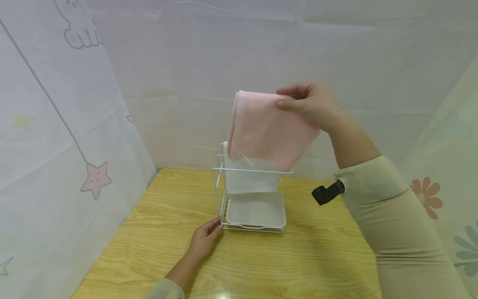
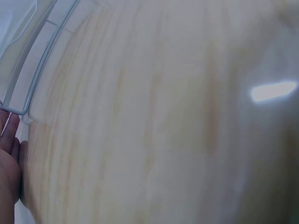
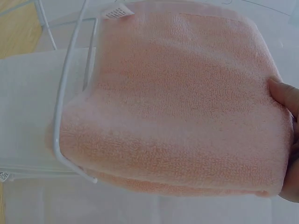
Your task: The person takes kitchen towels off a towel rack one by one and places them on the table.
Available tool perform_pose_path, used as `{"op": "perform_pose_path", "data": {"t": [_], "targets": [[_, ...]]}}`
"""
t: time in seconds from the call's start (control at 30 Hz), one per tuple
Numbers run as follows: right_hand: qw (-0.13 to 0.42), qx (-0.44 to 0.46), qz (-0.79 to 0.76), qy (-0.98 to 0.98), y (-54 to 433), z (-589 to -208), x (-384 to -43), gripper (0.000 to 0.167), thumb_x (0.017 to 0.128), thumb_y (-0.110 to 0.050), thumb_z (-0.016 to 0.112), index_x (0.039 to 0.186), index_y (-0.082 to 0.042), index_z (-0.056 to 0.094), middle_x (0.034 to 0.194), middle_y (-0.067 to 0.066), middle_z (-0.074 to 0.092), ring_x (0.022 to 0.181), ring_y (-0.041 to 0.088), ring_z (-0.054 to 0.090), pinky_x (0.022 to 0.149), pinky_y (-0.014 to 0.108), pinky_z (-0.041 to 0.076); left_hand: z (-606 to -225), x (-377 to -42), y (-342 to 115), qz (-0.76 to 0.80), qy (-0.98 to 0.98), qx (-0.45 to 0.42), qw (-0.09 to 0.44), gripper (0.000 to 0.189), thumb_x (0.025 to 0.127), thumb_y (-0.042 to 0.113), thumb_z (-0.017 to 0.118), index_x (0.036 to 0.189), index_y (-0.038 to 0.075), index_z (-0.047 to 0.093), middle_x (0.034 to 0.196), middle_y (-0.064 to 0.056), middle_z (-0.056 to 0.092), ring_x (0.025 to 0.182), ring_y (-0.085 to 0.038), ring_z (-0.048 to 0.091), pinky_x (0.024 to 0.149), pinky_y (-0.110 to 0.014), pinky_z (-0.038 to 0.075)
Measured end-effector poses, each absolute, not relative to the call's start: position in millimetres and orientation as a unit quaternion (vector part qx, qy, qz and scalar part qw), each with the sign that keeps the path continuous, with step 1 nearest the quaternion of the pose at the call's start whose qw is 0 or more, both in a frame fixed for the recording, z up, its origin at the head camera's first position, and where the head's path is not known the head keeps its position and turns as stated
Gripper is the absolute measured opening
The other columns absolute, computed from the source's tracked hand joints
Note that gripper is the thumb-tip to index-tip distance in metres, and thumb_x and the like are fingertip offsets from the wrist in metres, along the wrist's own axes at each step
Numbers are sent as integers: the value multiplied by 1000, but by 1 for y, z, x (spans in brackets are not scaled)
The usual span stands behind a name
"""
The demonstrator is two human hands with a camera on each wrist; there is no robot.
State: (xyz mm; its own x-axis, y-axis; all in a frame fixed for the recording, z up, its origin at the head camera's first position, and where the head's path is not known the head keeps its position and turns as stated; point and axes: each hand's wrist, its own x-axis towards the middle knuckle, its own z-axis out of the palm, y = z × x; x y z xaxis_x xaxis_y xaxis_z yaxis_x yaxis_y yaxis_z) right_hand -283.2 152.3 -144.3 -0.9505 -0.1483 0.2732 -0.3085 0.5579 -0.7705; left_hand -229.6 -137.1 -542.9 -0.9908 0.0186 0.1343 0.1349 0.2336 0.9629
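Note:
My right hand [image 1: 311, 104] pinches a folded pink towel [image 1: 267, 128] by its upper right edge, thumb in front. The towel hangs above a white wire rack [image 1: 218, 191], its lower edge at the rack's top front bar. In the right wrist view a bent white wire [image 3: 59, 112] crosses in front of the towel's left side, and a small white tag [image 3: 117, 11] shows at its top corner. My left hand [image 1: 203, 240] grips the rack's lower front left corner between thumb and fingers. A white towel [image 1: 252, 182] hangs on a bar farther back.
The rack's base holds a shallow white tray [image 1: 257, 209]. It stands on a wood-grain table [image 1: 160, 224] near its back edge. Pale printed sheets [image 1: 179, 112] surround the table at the back and sides. A black piece [image 1: 328, 192] sticks out from the right cuff.

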Motion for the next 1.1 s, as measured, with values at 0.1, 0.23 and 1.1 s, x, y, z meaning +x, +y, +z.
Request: {"op": "perform_pose_path", "data": {"t": [0.1, 0.23, 1.1], "targets": [[90, 130, 466, -871, 156, -139, -280, 46, 79, -38, 82, 120, -20, 72, 93, -16, 72, 89, 4, 64, 73, 15, 49, -543, -230, -137, -614, -786, -49, 47, 38, 96, 15, 63, 130, -2, 60, 125, -19, 66, 117, -31, 64, 92, -23, 55], [98, 134, 475, -864, 162, -134, -274, 45, 79, -36, 83, 119, -19, 72, 89, -18, 72, 85, 3, 64, 70, 15, 50, -545, -230, -138, -613, -787, -49, 48, 37, 96, 14, 63, 130, -1, 61, 124, -20, 67, 115, -30, 64, 90, -21, 55], [112, 100, 450, -880, 235, -131, -248, 30, 79, -33, 83, 108, -29, 75, 85, -22, 72, 77, -2, 65, 64, 13, 50, -542, -231, -136, -618, -784, -40, 41, 38, 96, 14, 64, 130, -1, 60, 125, -21, 66, 114, -28, 65, 89, -18, 55]]}}
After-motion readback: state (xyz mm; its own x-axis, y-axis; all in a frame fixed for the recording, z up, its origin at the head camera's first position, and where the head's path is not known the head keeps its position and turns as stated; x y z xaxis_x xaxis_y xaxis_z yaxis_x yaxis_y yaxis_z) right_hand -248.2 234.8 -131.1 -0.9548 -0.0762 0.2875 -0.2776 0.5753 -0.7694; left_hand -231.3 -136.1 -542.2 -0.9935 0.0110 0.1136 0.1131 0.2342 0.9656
